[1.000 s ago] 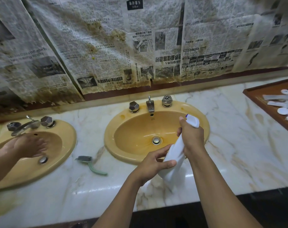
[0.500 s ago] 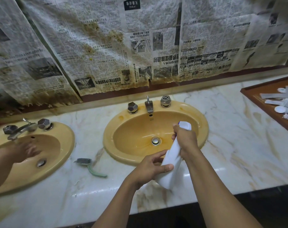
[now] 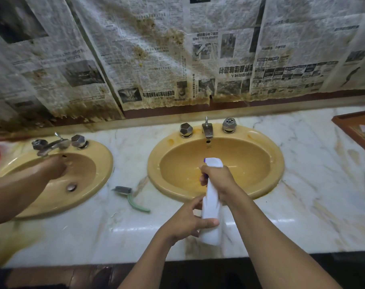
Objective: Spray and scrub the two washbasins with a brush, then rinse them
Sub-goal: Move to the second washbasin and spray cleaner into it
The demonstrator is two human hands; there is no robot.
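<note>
I see the spray bottle (image 3: 211,205) running lengthwise away from me, nozzle over the right washbasin (image 3: 280,163) (fingers of right hand (image 3: 218,180) and left hand (image 3: 187,222) grip it).

A stained marble countertop (image 3: 302,184) carries the mustard-yellow left washbasin (image 3: 102,170) and right washbasin (image 3: 277,163) sunk into it, a green-handled brush (image 3: 131,197) lying between them, and a wooden tray (image 3: 348,126) at far right.

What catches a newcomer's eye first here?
The white spray bottle, gripped by the right hand near its head and the left hand lower down, over the front rim of the right washbasin. Behind, brown-stained newspaper covers the wall. At left, another person's hand is inside the left washbasin, and a green-handled brush lies on the marble counter between the basins.
</note>
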